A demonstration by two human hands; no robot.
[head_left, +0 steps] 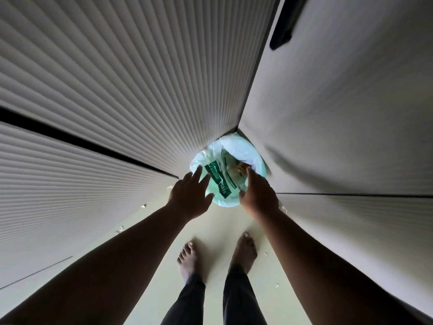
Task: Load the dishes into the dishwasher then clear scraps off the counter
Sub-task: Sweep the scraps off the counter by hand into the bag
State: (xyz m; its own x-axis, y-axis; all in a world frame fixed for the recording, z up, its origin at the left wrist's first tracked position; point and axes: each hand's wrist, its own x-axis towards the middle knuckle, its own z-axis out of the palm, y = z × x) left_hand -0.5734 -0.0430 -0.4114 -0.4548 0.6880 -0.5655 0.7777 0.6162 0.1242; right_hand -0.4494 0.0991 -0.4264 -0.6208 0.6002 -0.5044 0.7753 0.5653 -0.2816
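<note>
A bin lined with a pale green plastic bag (234, 151) stands on the floor in the corner between two cabinet fronts. Yellowish scraps (240, 171) lie inside it, beside dark green print on the bag. My left hand (191, 195) hovers over the bag's left rim with its fingers spread and straight. My right hand (256, 195) reaches over the right rim, fingers extended toward the scraps. Neither hand holds anything that I can see.
Ribbed white cabinet fronts (117, 90) rise on the left and a smooth panel (339, 113) with a dark handle (285, 22) on the right. My bare feet (243, 249) stand on the pale floor. Small scraps (120, 228) lie scattered along the floor edges.
</note>
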